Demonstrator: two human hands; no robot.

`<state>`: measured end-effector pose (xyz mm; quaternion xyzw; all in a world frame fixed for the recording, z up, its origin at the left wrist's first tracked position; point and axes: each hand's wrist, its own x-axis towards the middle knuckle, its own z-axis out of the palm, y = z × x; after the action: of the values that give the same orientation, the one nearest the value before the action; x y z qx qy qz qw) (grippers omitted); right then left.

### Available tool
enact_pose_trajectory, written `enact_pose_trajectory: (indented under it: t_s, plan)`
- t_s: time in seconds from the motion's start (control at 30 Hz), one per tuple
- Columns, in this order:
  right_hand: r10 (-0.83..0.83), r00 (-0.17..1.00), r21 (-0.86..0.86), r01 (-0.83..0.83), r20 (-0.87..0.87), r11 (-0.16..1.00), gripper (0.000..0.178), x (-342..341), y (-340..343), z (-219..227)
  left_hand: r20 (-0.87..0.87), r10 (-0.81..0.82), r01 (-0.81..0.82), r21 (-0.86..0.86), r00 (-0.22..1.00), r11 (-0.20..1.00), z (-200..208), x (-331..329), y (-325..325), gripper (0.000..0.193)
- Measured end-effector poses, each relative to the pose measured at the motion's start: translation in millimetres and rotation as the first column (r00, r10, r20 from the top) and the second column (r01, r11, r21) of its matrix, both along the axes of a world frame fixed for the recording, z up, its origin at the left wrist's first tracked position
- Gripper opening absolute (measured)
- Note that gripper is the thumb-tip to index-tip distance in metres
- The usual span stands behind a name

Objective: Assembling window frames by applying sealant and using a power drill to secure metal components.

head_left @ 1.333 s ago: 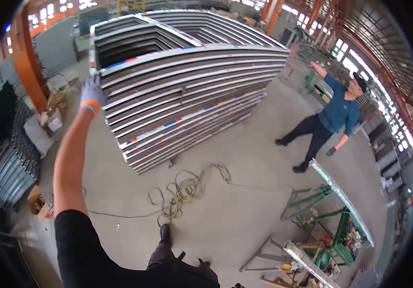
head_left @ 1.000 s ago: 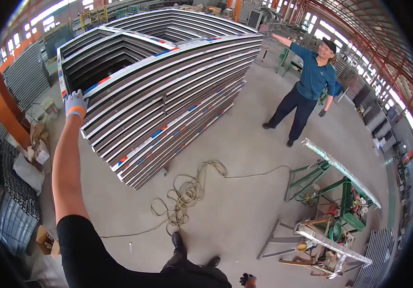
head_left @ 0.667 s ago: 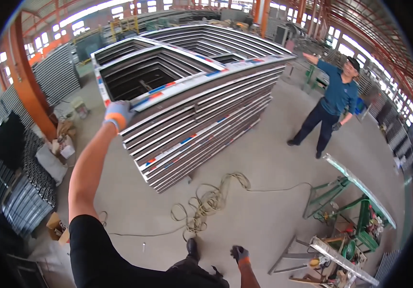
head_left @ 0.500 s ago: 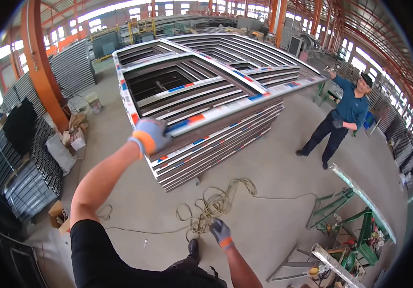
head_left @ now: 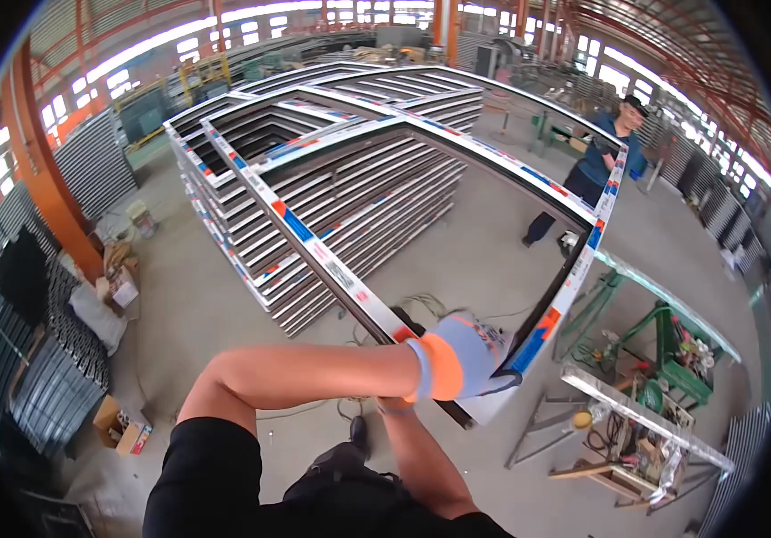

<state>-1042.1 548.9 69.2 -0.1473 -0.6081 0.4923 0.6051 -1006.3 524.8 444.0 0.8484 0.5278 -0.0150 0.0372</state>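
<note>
A large metal window frame (head_left: 336, 269), wrapped in white film with red and blue labels, slants out over the near right side of a stack of similar frames (head_left: 376, 211). At its near corner, my left hand (head_left: 462, 354), in a grey glove with an orange cuff, is closed round the bar. My right forearm (head_left: 426, 457) passes beneath my left wrist, and my right hand's fingers are hidden behind it. By the frame's far right corner stands a person (head_left: 605, 166) in a dark cap and blue shirt, a hand up near the bar.
To the right are green metal stands (head_left: 686, 354) with tools and a trestle (head_left: 636, 421) topped by a wrapped bar. A cable (head_left: 300, 412) lies on the floor by my feet. An orange column (head_left: 49, 170), cardboard boxes (head_left: 121, 426) and stacked panels (head_left: 58, 359) stand at left.
The top frame has swung off the stack toward me and to the right. My left hand has moved right with its corner; my right hand has gone behind it. The other person is now beside the frame.
</note>
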Motion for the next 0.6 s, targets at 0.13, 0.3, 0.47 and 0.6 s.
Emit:
enact_pose_trajectory:
  t_s: [0.13,0.3,0.47,0.6]
  plan:
    - [-0.408,0.888,-0.312,0.334,-0.211,0.889,0.041,98.1,-64.9,161.1,0.079,-0.390,0.127,0.870,0.917,0.476,-4.1,-114.3,6.2,0.051]
    - [-0.391,0.700,-0.226,0.321,-0.597,0.920,0.042,166.8,-72.9,213.9,0.145,0.404,-0.392,0.661,0.903,0.640,-34.8,-373.7,45.2,0.084]
    - [-0.377,0.576,-0.275,0.259,-0.725,0.926,0.053,203.7,-73.4,199.8,-0.104,0.445,-0.412,0.236,0.890,0.880,-54.6,-508.2,119.5,0.081]
    - [-0.332,0.555,-0.245,0.227,-0.763,0.943,0.065,188.1,-47.5,184.7,-0.201,0.105,0.017,0.524,0.974,0.851,-86.9,-617.7,145.4,0.083]
